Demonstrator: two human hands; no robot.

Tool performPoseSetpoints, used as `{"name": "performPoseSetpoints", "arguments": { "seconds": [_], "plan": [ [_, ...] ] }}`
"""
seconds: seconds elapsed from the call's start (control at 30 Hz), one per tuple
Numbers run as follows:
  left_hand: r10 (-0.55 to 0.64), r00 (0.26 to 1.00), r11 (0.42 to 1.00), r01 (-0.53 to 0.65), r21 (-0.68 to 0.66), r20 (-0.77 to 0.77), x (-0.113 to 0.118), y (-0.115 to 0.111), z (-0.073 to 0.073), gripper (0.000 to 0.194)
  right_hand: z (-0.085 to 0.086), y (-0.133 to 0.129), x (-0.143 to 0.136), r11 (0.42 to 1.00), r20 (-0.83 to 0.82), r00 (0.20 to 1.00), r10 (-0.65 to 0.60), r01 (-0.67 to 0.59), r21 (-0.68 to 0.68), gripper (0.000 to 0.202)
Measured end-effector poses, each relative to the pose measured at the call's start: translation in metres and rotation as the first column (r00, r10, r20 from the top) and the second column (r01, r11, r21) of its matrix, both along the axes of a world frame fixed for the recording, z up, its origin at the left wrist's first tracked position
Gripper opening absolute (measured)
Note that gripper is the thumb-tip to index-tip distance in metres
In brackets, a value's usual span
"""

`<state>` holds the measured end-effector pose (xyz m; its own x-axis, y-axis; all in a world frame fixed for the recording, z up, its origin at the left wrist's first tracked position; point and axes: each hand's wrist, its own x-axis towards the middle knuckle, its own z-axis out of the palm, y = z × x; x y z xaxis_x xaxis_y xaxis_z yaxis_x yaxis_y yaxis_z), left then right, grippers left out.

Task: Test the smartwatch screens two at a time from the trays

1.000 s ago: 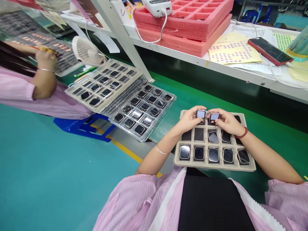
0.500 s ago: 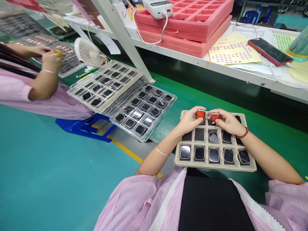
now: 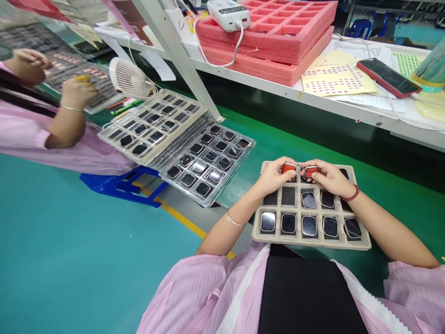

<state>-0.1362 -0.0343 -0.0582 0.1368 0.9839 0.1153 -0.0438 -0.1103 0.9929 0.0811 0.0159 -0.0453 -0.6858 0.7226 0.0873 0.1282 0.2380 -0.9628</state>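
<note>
My left hand [image 3: 274, 175] is closed on a red-faced watch piece [image 3: 289, 168], thumb across its face. A similar red-faced piece [image 3: 311, 171] is pinched in my right hand [image 3: 328, 177]. Both pieces are held just above the far row of a beige tray [image 3: 311, 242]. Dark rectangular watch screens with thin metal frames lie in its compartments, such as the bright screen [image 3: 268, 221] at the near left corner. Two compartments in the middle row, at the left, show only dark bottoms. My fingers and palms hide part of the far row.
Left of my tray, a clear plastic tray [image 3: 225, 185] and a stacked beige tray [image 3: 153, 155] hold more screens. Pink foam trays [image 3: 292, 76], a white device [image 3: 229, 16] and a phone [image 3: 388, 78] rest on the shelf. A white fan [image 3: 127, 78] and another person's hand [image 3: 76, 93] are at left.
The piece in my left hand has tilted, so less of its red face shows. At the left, the other person's hands have moved apart. My right hand has barely moved.
</note>
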Motion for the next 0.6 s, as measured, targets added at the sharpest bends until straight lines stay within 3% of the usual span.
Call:
{"name": "performPoseSetpoints", "arguments": {
  "seconds": [0.27, 0.6],
  "plan": [
    [0.008, 1.0, 0.998, -0.009, -0.059, -0.011, 0.0, -0.006, 0.012, 0.035, 0.002, -0.001, 0.001, 0.993, -0.025, 1.0, -0.015, 0.012, -0.115, 0.022],
    [0.008, 0.998, 0.998, -0.012, -0.062, -0.058, -0.001, -0.004, 0.008, 0.037, 0.001, -0.002, 0.0, 0.999, -0.002, 1.0, -0.006, 0.005, -0.05, 0.017]
  ]
}}
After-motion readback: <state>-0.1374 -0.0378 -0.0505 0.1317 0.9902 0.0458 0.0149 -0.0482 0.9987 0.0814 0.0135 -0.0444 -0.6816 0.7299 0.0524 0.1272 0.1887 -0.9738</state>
